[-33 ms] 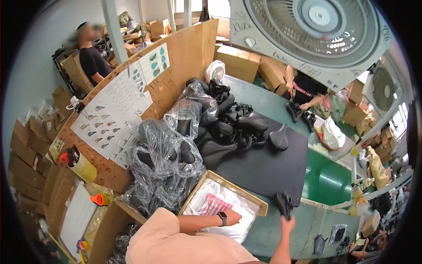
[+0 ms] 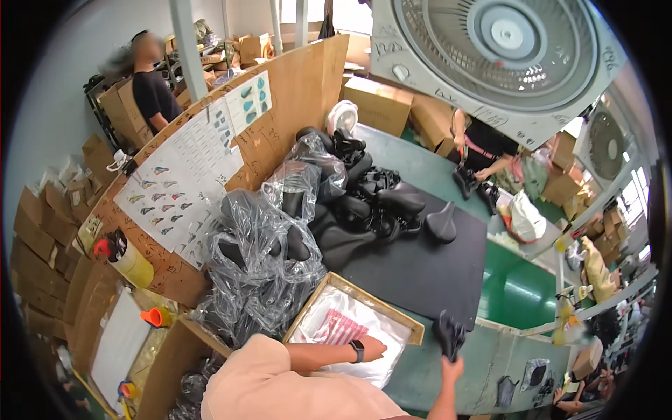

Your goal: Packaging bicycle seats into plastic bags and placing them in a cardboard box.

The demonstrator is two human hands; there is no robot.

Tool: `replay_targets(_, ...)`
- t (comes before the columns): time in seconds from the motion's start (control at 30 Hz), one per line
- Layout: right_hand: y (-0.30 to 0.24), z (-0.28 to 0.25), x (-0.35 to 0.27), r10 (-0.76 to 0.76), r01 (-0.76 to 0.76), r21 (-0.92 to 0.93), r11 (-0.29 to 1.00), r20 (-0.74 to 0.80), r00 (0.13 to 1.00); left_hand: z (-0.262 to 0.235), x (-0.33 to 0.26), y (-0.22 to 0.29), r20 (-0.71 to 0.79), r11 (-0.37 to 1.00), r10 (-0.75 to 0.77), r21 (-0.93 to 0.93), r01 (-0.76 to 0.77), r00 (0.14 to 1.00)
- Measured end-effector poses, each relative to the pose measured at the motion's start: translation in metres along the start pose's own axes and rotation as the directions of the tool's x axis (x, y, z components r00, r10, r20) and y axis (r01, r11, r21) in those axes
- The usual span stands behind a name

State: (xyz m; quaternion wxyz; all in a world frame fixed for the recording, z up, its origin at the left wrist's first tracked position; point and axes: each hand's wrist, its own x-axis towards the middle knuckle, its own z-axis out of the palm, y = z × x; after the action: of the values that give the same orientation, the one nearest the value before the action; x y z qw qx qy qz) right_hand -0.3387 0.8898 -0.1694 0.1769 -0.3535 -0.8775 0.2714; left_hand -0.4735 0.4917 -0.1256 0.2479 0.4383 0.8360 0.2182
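My right hand (image 2: 451,368) is closed round one end of a black bicycle saddle (image 2: 449,336), held at the near right corner of the dark mat (image 2: 427,273). My left hand (image 2: 375,348), with a watch on its wrist, rests on white plastic bags (image 2: 392,336) in a shallow open carton (image 2: 417,332). Its fingers look curled down, and their tips are hidden. Red-striped print (image 2: 339,327) shows on the bags beside that forearm. A single saddle (image 2: 442,222) lies on the mat, next to a heap of black saddles (image 2: 364,203).
Saddles in clear plastic bags (image 2: 266,259) pile up on the left, before a wooden board (image 2: 294,91) with paper sheets. A large fan (image 2: 505,35) hangs at the upper right. Across the green table (image 2: 399,143) a co-worker's hand (image 2: 484,173) touches black parts. Another person (image 2: 152,94) stands behind the board.
The view has shifted slightly. My right hand and the saddle have come a little nearer to me and leftward. My left hand stays on the bags.
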Motion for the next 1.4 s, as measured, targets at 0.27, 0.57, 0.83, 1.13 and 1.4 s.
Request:
replay_targets(0.27,0.001,-0.097,-0.302,0.179,-0.247,0.218,0.944,0.289,0.940,0.100,0.036,0.005,-0.163,0.976,-0.205,-0.102,0.190,0.965)
replay_targets(0.57,-0.004,-0.071,-0.318,0.370,-0.382,0.136,0.914,0.107,0.923,0.088,0.015,0.033,-0.217,0.975,-0.182,0.088,0.205,0.959)
replay_targets(0.83,0.017,-0.053,-0.252,0.316,-0.319,0.002,0.948,0.121,0.941,0.098,0.027,0.068,-0.205,0.956,-0.246,0.109,0.272,0.947)
replay_targets(1.13,-0.008,-0.052,-0.321,0.547,-0.766,0.414,0.491,0.538,0.641,0.127,0.026,0.003,-0.132,0.900,-0.189,-0.421,0.118,0.973)
replay_targets(1.4,-0.025,-0.100,-0.336,0.508,-0.921,0.278,0.272,0.771,0.383,0.106,-0.052,-0.003,0.033,0.126,-0.547,-0.985,0.121,0.836)
